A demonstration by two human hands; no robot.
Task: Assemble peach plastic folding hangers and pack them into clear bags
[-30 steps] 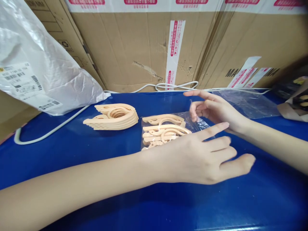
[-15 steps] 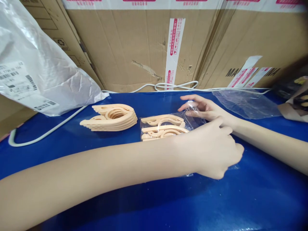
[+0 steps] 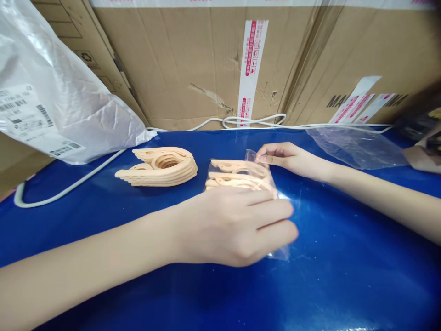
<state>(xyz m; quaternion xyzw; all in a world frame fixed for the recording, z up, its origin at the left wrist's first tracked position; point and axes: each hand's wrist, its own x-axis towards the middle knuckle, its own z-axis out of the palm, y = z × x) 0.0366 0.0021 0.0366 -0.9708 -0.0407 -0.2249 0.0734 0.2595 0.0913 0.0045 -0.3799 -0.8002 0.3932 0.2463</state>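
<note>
A clear plastic bag (image 3: 281, 252) holding beige folding hangers (image 3: 237, 178) lies in the middle of the blue table. My left hand (image 3: 237, 225) lies across the bag's near side, palm down, fingers stretched to the right and slightly blurred. Its thumb and fingertips on the far side are hidden. At the bag's far right corner, my right hand (image 3: 287, 158) pinches the plastic between thumb and fingers. To the left of the bag sits a neat stack of beige folding hangers (image 3: 161, 170), which neither hand touches.
Large cardboard boxes (image 3: 179, 59) stand along the back of the blue table (image 3: 327, 276). A white cable (image 3: 76, 191) runs along the back and left. A silvery mailing bag (image 3: 86, 105) leans at left, and an empty clear plastic bag (image 3: 358, 149) lies at right.
My left hand has moved left across the bag, its fingers straighter than before. My right hand has gone from spread fingers to a pinch on the bag's corner. The bag's loose end reaches less far right.
</note>
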